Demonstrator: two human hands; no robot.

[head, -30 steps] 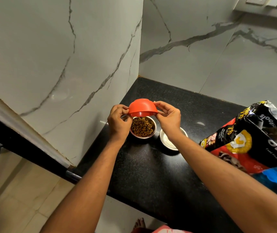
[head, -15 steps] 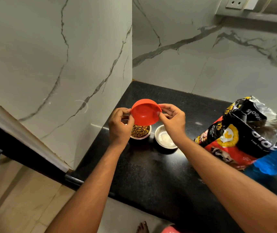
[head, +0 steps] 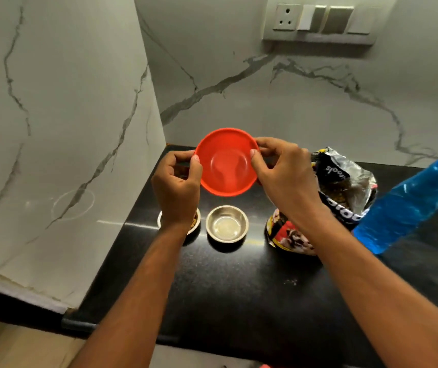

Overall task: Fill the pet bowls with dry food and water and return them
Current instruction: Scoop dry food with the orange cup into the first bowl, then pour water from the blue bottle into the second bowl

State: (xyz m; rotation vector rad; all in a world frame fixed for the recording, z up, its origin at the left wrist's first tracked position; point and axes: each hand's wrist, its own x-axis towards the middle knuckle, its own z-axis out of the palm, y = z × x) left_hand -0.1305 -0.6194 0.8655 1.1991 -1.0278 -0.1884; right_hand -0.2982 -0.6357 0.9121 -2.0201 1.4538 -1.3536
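We have the round orange plastic bowl [head: 227,162] up in the air, tipped so its empty inside faces us. A second ago it was upside down, dome up, right over the kibble bowl; now it sits higher, above and behind both steel bowls. Left hand [head: 176,188] pinches the left rim, thumb on the inner edge; right hand [head: 283,172] pinches the right rim the same way. Both hands clamped on the orange bowl as before, nothing released.

Small round steel bowl of brown kibble [head: 194,223] is on the black speckled stone counter [head: 239,288], mostly hidden under our left wrist now, where earlier it was in plain sight. Empty round shiny steel bowl [head: 227,225] sits just beside it on the right, not touching as far as we can tell.

Room: white grey-veined marble wall [head: 66,128] boxes the counter on the left and behind, so the bowls sit in a corner. Open counter between the bowls and the front edge. On the right, crumpled black-and-red dry food bag [head: 342,197], top open, near the empty bowl. Translucent blue plastic item [head: 411,203] overlaps the bag's right side.

Writing: bag shows partial white letters, "drool"-like, upside down; not fully readable. White wall socket and switch plate [head: 318,21] on the back wall, no legible text.
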